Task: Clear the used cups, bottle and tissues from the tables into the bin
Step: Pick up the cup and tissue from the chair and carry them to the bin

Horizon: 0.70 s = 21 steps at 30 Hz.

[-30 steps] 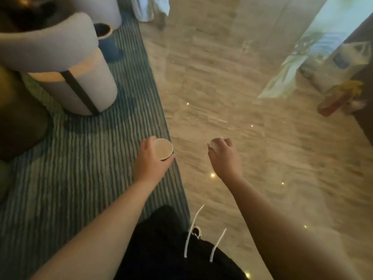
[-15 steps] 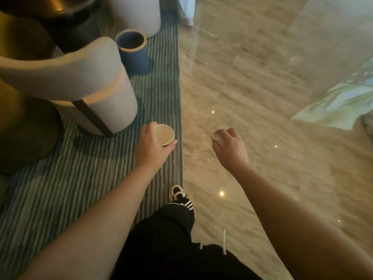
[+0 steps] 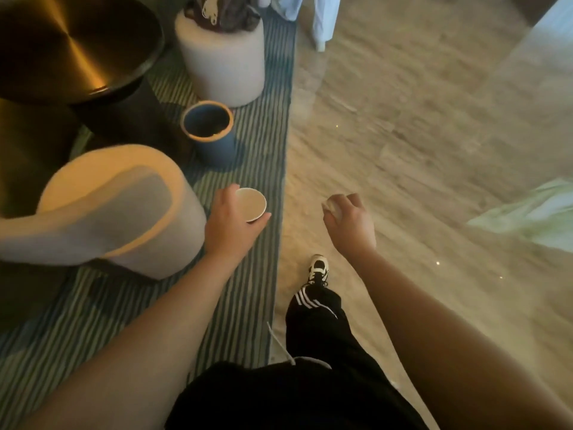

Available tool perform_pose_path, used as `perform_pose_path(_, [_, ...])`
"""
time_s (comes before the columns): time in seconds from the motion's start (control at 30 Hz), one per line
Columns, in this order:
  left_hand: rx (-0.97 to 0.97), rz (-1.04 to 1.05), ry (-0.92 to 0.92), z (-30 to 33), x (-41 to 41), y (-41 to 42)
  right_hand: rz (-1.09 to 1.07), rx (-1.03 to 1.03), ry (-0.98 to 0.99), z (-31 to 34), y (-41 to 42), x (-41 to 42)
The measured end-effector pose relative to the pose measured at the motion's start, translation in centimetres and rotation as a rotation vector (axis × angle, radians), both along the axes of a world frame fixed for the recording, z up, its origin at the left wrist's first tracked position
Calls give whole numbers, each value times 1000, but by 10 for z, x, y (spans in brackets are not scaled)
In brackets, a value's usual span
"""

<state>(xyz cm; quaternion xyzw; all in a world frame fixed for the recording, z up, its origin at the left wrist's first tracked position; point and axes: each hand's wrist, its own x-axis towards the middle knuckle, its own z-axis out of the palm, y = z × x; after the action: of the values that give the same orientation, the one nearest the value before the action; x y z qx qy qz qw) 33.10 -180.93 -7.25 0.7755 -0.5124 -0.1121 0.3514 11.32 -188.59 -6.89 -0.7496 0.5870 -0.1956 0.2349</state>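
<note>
- Left hand (image 3: pixel 231 225): fingers curled round a paper cup (image 3: pixel 250 204), thumb on the near side. Cup kept upright, mouth up, prob. so any dregs stay in while carried.
- Cup: looks empty or nearly so; inside pale, can't tell for sure. Sits over the striped rug (image 3: pixel 251 305), near its right edge.
- Right hand (image 3: pixel 350 220): fingers closed into a fist on a wad of tissue (image 3: pixel 329 207); only a pale bit shows at the fingertips. Balled tight, likely so nothing drops en route.
- Bin (image 3: pixel 208 131): blue, tan rim, open top, dark liner inside. Stands on the rug at approx. 11 o'clock from the cup, near but still apart. Open mouth means a straight drop-in, no lid to deal with.
- Chair (image 3: pixel 102 209): pale, curved back, at 9 o'clock of the left hand, just beside it.
- Round table (image 3: pixel 74 45): brass-look top, at 10 o'clock, behind the bin.
- Stool (image 3: pixel 221 66): pale, bag or cloth on top, at 12 o'clock of the bin.
- Foot (image 3: pixel 317 270): forward on the glossy floor (image 3: pixel 418 135), mid-stride.
- Step in hand, as judged: carrying both items to the bin; neither dropped yet.
</note>
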Motion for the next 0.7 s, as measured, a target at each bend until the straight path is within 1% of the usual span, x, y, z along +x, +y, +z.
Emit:
perform_pose_path(0.17, [-6,164,0,-3,35,-161,206,25,52,0,-194,40])
perform_pose_path(0.3, [-21,306,47,7,59,-257,339,28,18,11,-314,88])
perform_pose_path(0.37, [-41,369,72,8,76,-288,406,46,26,14,-360,116])
perform_pose_path(0.47, [-24,477,93,4,106,-324,499,14,58,9,-413,158])
perform_pose_path(0.6, [-41,632,114,-17,160,-377,608,21,67,-10,-483,233])
perform_pose_path(0.7, [6,748,150,-37,206,-418,726,54,88,-25,-530,298])
